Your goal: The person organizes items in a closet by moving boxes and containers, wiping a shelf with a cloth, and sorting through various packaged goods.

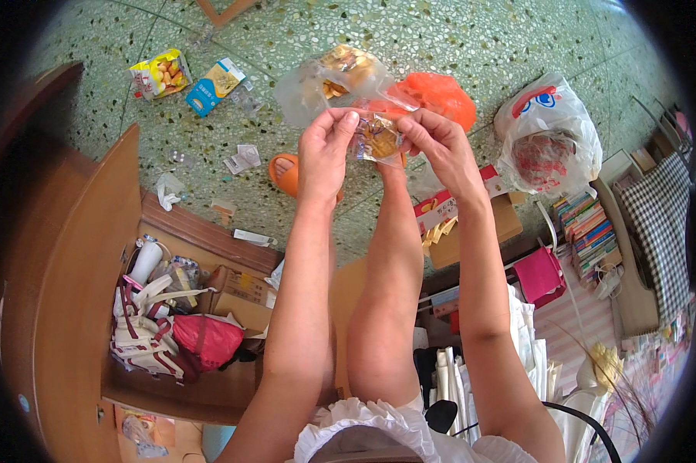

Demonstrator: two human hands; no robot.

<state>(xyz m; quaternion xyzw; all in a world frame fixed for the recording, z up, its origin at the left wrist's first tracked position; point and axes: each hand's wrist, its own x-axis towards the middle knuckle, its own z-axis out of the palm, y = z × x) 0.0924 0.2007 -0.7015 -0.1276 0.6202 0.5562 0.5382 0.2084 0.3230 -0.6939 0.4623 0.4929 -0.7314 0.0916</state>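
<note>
Between my two hands is a small clear plastic packet [377, 139] with a round golden-brown snack inside and some print on it. My left hand [328, 147] pinches its left edge between thumb and fingers. The right edge is pinched by my right hand [440, 144]. Just beyond the hands, a translucent plastic bag [307, 92] with golden packets [348, 63] lies on the speckled floor. An orange-red plastic bag [440, 98] lies against its right side, partly behind my right hand.
A yellow snack bag [161, 74] and blue box [214, 87] lie at the upper left. To the right stand a white plastic bag [547, 133] and an open cardboard box [475, 231]. An open cabinet holds a backpack [142, 338]. My feet wear orange slippers [289, 182].
</note>
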